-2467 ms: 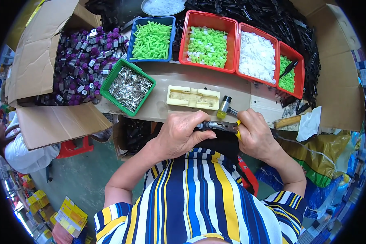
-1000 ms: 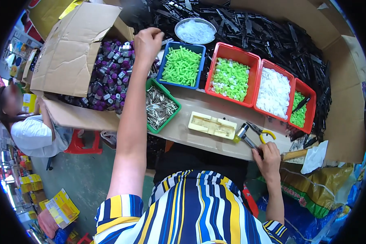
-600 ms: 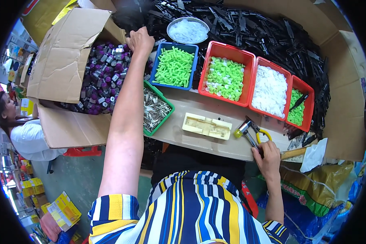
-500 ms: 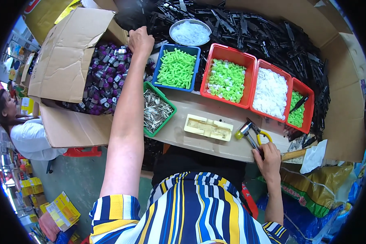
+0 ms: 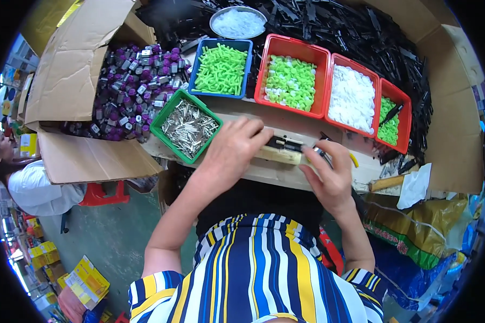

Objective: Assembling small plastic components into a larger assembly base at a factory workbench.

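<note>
My left hand (image 5: pixel 236 149) is closed on a dark plastic part (image 5: pixel 285 143) that rests on the cream block-shaped holder (image 5: pixel 279 155). Its fingertips cover the part's left end. My right hand (image 5: pixel 331 175) is at the other end, index fingertip beside the part, thumb apart and below. A shiny metal tool (image 5: pixel 323 154) lies behind the right fingers and is mostly hidden, along with a yellow handle (image 5: pixel 354 160). Left of my left hand is a green bin (image 5: pixel 157 128) of silvery metal pins.
A cardboard box (image 5: pixel 65 70) spills purple-and-grey pieces at left. Behind stand a blue bin (image 5: pixel 219 95), red bins (image 5: pixel 293 110) and a metal dish (image 5: pixel 213 24). Black parts (image 5: pixel 361 32) are heaped behind them. A wooden handle (image 5: pixel 388 183) lies at right. Someone in white (image 5: pixel 46 185) sits far left.
My left hand has come from the purple pieces to the holder, now with a dark part. My right hand has left the tool's grip and moved left to the holder. The view has shifted slightly.
</note>
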`<state>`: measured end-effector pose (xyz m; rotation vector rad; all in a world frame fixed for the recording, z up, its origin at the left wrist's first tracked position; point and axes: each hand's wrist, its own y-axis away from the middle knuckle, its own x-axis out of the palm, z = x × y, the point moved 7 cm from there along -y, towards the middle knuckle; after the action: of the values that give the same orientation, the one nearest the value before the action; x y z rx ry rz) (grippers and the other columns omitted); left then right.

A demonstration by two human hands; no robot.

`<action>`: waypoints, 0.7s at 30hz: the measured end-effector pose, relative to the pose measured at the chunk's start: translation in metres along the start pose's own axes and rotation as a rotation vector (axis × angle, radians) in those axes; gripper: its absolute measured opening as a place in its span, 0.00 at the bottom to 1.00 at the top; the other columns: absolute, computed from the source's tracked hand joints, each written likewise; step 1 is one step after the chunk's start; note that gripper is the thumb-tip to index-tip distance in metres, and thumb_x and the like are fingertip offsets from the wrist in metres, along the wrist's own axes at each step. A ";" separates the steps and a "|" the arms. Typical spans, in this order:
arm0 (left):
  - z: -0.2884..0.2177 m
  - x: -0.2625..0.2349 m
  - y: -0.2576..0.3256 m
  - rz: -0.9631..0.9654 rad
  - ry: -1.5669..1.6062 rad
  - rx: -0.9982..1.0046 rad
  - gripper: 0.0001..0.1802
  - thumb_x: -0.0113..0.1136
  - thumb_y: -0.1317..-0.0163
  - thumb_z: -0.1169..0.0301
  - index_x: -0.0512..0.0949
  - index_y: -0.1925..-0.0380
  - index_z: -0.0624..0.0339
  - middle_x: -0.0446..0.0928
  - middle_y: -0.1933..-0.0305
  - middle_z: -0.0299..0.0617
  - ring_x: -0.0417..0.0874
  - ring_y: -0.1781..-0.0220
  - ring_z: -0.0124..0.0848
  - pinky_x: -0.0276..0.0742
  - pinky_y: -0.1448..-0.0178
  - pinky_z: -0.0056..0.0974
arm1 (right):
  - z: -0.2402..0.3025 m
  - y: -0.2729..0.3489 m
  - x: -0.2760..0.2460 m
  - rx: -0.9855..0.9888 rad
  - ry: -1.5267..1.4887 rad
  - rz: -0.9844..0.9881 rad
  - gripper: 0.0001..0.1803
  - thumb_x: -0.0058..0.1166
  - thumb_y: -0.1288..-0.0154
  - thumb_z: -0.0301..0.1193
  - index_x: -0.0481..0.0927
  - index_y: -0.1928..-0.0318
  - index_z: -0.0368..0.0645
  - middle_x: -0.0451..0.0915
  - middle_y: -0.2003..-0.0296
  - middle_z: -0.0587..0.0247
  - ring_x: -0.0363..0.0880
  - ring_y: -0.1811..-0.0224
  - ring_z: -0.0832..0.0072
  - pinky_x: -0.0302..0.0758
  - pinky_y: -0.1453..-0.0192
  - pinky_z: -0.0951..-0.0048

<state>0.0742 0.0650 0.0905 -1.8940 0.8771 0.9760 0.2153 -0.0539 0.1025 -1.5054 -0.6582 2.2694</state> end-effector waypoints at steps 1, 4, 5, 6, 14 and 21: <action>-0.002 0.004 0.005 0.001 0.006 0.000 0.21 0.57 0.48 0.81 0.78 0.51 0.62 0.76 0.55 0.45 0.77 0.50 0.42 0.73 0.47 0.43 | 0.006 -0.005 0.009 -0.017 -0.013 0.031 0.22 0.71 0.50 0.24 0.83 0.52 0.41 0.79 0.56 0.54 0.78 0.54 0.58 0.75 0.52 0.60; -0.002 0.020 0.014 0.071 0.058 -0.017 0.20 0.57 0.47 0.80 0.79 0.51 0.63 0.76 0.55 0.45 0.77 0.50 0.42 0.74 0.47 0.45 | 0.005 -0.001 0.037 -0.043 -0.024 0.099 0.19 0.69 0.50 0.25 0.83 0.55 0.43 0.79 0.58 0.59 0.78 0.54 0.62 0.73 0.54 0.62; 0.002 0.022 0.015 0.074 0.103 -0.054 0.19 0.60 0.46 0.80 0.79 0.51 0.63 0.76 0.54 0.47 0.77 0.49 0.44 0.74 0.46 0.46 | 0.004 0.001 0.045 -0.058 -0.017 0.140 0.17 0.68 0.49 0.25 0.84 0.56 0.44 0.80 0.60 0.63 0.78 0.54 0.63 0.72 0.55 0.63; 0.006 0.024 0.016 0.077 0.149 -0.091 0.19 0.62 0.44 0.80 0.80 0.51 0.64 0.77 0.53 0.48 0.77 0.49 0.46 0.74 0.45 0.47 | 0.002 0.001 0.049 -0.052 -0.015 0.141 0.17 0.68 0.49 0.25 0.84 0.56 0.44 0.80 0.60 0.63 0.78 0.54 0.63 0.72 0.55 0.63; 0.005 0.021 0.034 -0.044 0.047 -0.061 0.19 0.67 0.45 0.76 0.81 0.52 0.65 0.77 0.50 0.47 0.77 0.45 0.47 0.74 0.43 0.48 | 0.004 -0.005 0.059 -0.108 0.001 0.155 0.14 0.64 0.47 0.25 0.83 0.58 0.43 0.80 0.60 0.66 0.79 0.55 0.67 0.69 0.55 0.65; 0.002 0.038 0.052 -0.095 -0.048 -0.050 0.26 0.69 0.46 0.70 0.79 0.46 0.65 0.76 0.41 0.47 0.74 0.36 0.46 0.70 0.37 0.51 | 0.013 0.000 0.058 -0.236 0.148 0.294 0.19 0.62 0.48 0.25 0.82 0.53 0.38 0.80 0.54 0.60 0.80 0.51 0.65 0.72 0.50 0.64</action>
<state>0.0474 0.0367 0.0396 -1.9279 0.7345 0.9893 0.1811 -0.0264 0.0621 -1.9781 -0.7229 2.3208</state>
